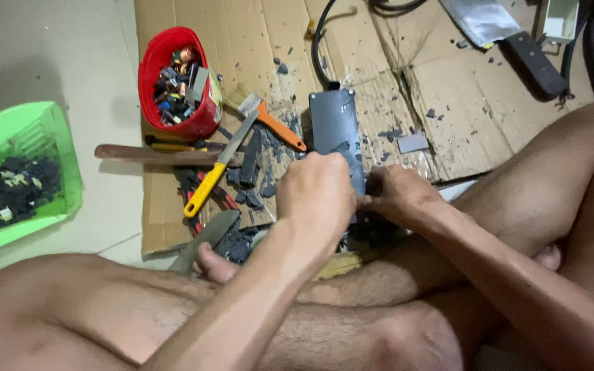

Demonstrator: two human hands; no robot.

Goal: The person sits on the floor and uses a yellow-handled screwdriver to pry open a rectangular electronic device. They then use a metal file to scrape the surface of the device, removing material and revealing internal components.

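Black plastic box (336, 127) lies on cardboard (448, 103), gripped at its near end by both hands, left (316, 194) and right (397, 196), beside a red tub (152, 65).

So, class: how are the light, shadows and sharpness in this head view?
Head view: soft, even indoor light; a faint shadow on the floor beside the red bowl; left hand and right hand slightly blurred; glare on the grey sheet at the top.

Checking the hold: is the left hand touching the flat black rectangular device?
Touching. The head view shows the left hand lying over the near end of the flat black rectangular device, fingers closed on it with no gap.
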